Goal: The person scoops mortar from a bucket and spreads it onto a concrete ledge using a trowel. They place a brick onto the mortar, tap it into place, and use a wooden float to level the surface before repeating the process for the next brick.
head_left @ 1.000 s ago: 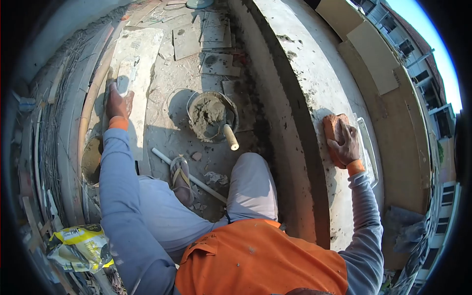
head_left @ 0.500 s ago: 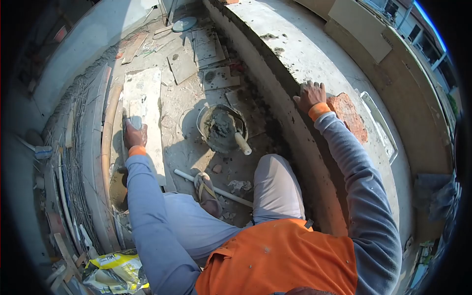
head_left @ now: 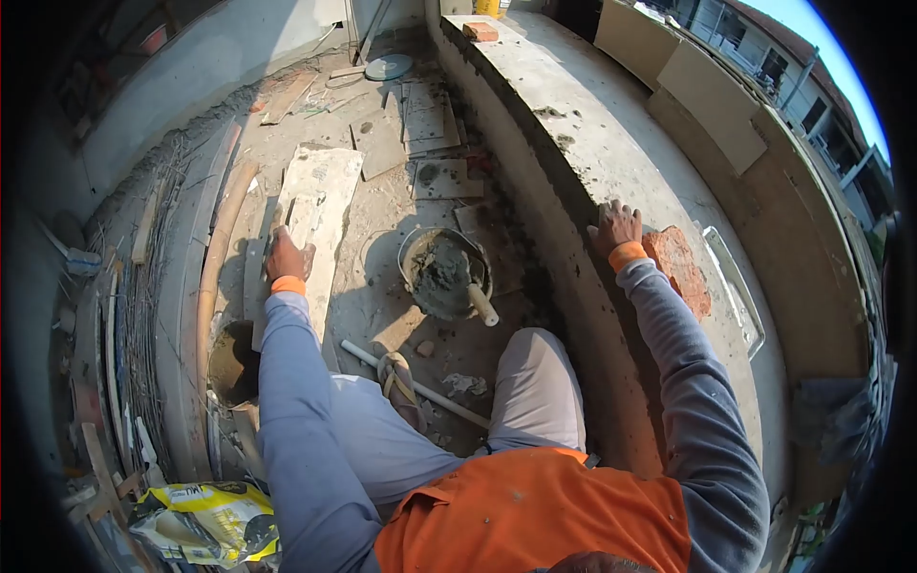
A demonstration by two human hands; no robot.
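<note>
Head view: right hand [head_left: 619, 227], earlier on the brick [head_left: 680, 272], now beside it

A pole [head_left: 224, 234] is laid to the left of the left fingers [head_left: 279, 241]; rods [head_left: 162, 248] are heaped farther left. A bag [head_left: 212, 523] is placed on the near side of those fingers. A disc [head_left: 389, 67] is set well beyond them. Panels [head_left: 712, 129] are stood to the right of the right fingers [head_left: 626, 212].
</note>
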